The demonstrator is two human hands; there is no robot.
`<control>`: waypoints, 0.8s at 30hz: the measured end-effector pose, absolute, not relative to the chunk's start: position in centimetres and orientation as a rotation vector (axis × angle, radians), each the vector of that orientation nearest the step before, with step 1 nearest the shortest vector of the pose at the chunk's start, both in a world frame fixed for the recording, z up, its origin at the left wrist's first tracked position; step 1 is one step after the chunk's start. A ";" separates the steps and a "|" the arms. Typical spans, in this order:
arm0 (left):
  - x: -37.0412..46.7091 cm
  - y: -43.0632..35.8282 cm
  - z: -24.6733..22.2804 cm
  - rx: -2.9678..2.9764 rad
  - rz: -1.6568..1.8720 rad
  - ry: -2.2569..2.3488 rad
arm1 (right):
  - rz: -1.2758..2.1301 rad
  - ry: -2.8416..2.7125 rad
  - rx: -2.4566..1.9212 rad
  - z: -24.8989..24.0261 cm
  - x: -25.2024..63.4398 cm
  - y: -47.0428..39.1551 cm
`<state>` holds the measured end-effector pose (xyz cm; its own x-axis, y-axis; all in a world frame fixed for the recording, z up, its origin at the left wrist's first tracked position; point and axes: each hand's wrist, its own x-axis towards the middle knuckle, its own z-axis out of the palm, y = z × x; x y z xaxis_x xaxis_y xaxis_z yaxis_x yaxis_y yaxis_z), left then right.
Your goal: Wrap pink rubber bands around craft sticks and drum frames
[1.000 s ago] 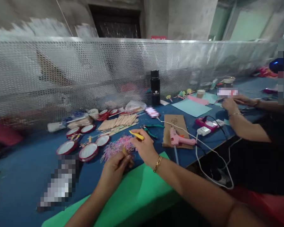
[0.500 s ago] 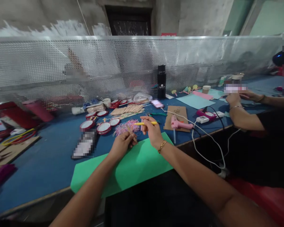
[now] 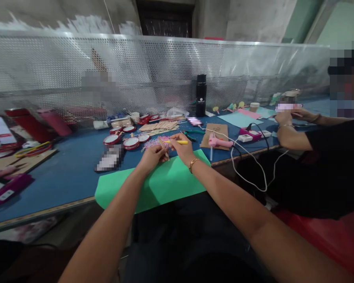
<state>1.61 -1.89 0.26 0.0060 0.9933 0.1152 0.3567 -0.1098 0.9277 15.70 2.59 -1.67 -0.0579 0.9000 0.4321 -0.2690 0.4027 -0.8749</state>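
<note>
My left hand (image 3: 153,157) is closed on a small wooden stick (image 3: 162,146) above the green sheet (image 3: 171,181). A yellow pen (image 3: 177,142) lies in the grip of my right hand (image 3: 181,148), its tip close to the stick. The green sheet hangs over the table's front edge under my wrists. Just behind my hands is a pile of pink and purple bands (image 3: 149,144). Flat wooden sticks (image 3: 159,125) lie farther back, and red-rimmed round pieces (image 3: 131,143) are on the left.
To the right, a pink glue gun (image 3: 221,142) rests on cardboard (image 3: 216,129), with white cables trailing off the edge. A black bottle (image 3: 201,96) stands near the mesh partition (image 3: 165,70). A co-worker's hands (image 3: 284,116) are at the far right.
My right hand and the yellow pen have come closer to the stick in my left hand. The view has shifted, so the table's front edge appears higher.
</note>
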 end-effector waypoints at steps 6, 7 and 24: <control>1.6 -2.0 0.2 1.581 1.135 1.384 | 0.848 -1.423 -0.624 -1.9 15.8 2.2; 1.7 -2.0 0.2 1.585 1.134 1.375 | 0.816 -1.437 -0.631 -1.9 15.9 2.2; 1.5 -2.2 0.1 1.596 1.130 1.407 | 0.831 -1.405 -0.707 -1.7 16.1 1.8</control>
